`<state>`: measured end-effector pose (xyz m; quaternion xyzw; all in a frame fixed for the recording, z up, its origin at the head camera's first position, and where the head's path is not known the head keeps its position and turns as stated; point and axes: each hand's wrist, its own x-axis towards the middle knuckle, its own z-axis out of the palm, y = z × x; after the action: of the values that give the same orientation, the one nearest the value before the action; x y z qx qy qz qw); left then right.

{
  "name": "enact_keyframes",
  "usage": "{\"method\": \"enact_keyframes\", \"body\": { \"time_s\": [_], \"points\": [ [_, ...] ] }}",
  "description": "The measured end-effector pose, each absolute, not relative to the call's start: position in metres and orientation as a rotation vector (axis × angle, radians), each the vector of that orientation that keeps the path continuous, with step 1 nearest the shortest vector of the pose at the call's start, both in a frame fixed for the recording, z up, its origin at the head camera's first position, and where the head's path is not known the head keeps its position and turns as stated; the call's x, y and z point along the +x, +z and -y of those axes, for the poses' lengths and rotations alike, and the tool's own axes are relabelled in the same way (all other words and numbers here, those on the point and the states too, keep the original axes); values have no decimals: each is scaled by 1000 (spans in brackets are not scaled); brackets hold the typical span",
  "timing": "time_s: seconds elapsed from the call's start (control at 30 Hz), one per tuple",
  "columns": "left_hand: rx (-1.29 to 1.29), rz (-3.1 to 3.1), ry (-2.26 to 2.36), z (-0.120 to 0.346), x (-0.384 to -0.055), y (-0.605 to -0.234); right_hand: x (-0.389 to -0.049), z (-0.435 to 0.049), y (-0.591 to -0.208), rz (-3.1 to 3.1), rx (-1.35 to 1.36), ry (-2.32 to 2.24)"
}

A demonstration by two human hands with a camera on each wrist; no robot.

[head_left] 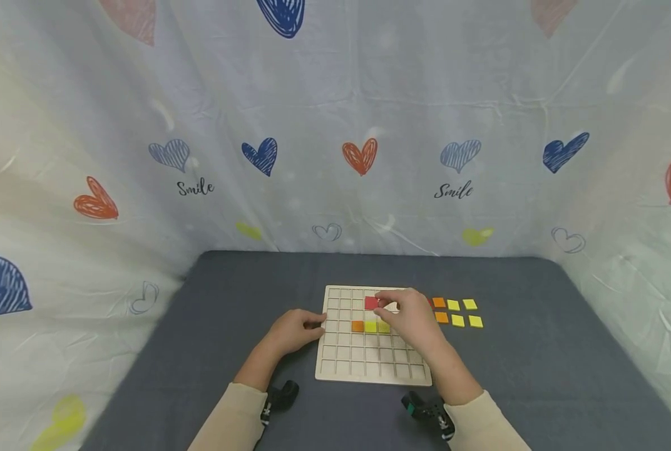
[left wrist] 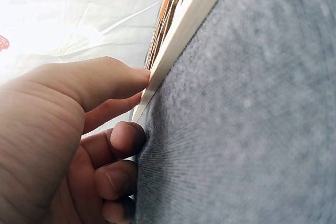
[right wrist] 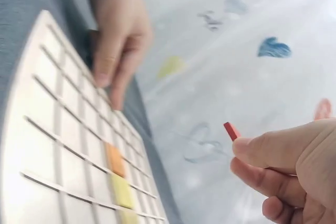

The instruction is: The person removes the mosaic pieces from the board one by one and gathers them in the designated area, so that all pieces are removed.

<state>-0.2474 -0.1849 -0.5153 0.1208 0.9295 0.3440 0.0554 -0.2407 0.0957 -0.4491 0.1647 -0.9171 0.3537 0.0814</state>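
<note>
A pale wooden grid board (head_left: 363,369) lies on the table, with an orange tile (head_left: 357,326) and a yellow tile (head_left: 370,327) side by side in one row. Another yellow tile (head_left: 384,327) continues that row, partly beneath my right hand. My left hand (head_left: 293,329) touches the board's left edge with thumb and index finger; its other fingers are loosely bent against the cloth in the left wrist view. Between thumb and index finger, my right hand (head_left: 413,318) pinches a red tile (right wrist: 231,131), held above the board's upper part.
Right of the board, several loose tiles lie in two rows, including an orange tile (head_left: 439,302) and a yellow tile (head_left: 470,304). A red tile there is mostly hidden behind my right hand. Dark grey cloth (head_left: 245,288) covers the table; a heart-printed curtain (head_left: 313,207) surrounds it.
</note>
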Motion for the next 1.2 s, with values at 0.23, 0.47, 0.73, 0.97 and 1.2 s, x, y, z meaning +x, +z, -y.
{"method": "enact_keyframes", "body": {
  "time_s": [0.23, 0.47, 0.73, 0.97, 1.2],
  "points": [
    [355, -2837, 1034, 184, -248, -516, -246, -123, -439, 2759, 442, 1091],
    [374, -2839, 1037, 185, -249, -516, -252, -150, -433, 2791, 410, 1112],
    [369, -2838, 1036, 185, -249, -517, -257, -175, -430, 2887, 333, 1165],
    [362, -2840, 1031, 183, -248, -516, -263, -199, -441, 2984, 347, 1153],
    [349, -2842, 1039, 184, -248, -516, -266, -211, -459, 3164, 378, 1211]
  ]
}}
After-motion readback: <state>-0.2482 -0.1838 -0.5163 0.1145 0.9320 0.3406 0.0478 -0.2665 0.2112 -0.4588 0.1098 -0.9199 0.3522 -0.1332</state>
